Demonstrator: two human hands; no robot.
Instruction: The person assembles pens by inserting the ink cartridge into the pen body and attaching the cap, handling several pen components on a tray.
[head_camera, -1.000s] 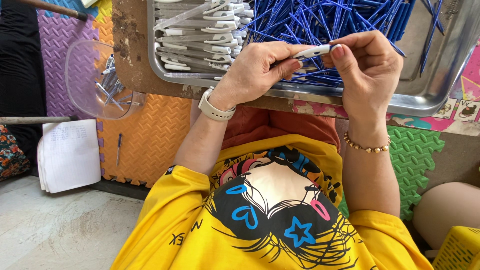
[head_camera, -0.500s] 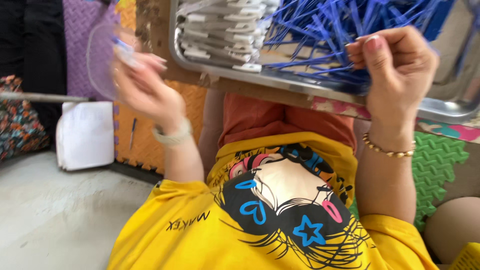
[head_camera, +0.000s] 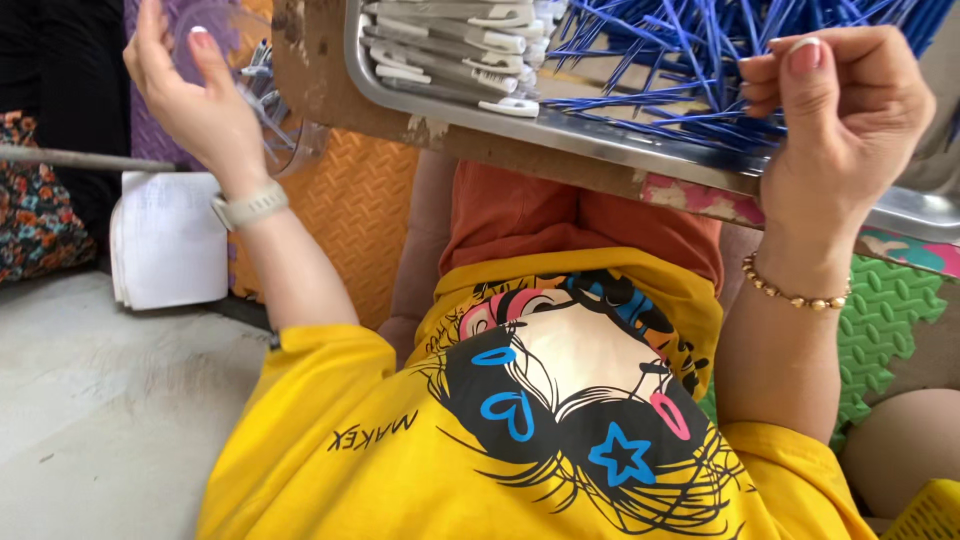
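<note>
A metal tray (head_camera: 600, 130) rests on a worn board above my lap. It holds a pile of thin blue pen refills (head_camera: 680, 60) and a row of white pen barrels (head_camera: 450, 50). My right hand (head_camera: 840, 110) is at the tray's near edge, its fingers curled and pinched in among the blue refills. My left hand (head_camera: 190, 100) is raised at the far left, fingers apart, against a clear plastic bowl (head_camera: 290, 140) with several pens in it. Nothing shows in the left hand.
A white stack of paper (head_camera: 165, 240) leans on the floor at left, beside an orange foam mat (head_camera: 360, 220). A green foam mat (head_camera: 890, 320) lies at right, with a yellow basket corner (head_camera: 930, 515) below it. A thin rod (head_camera: 70, 158) crosses the left edge.
Both hands were together over the tray on one white pen. The left hand then swung out left to the clear bowl and opened. The right hand stayed at the refills.
</note>
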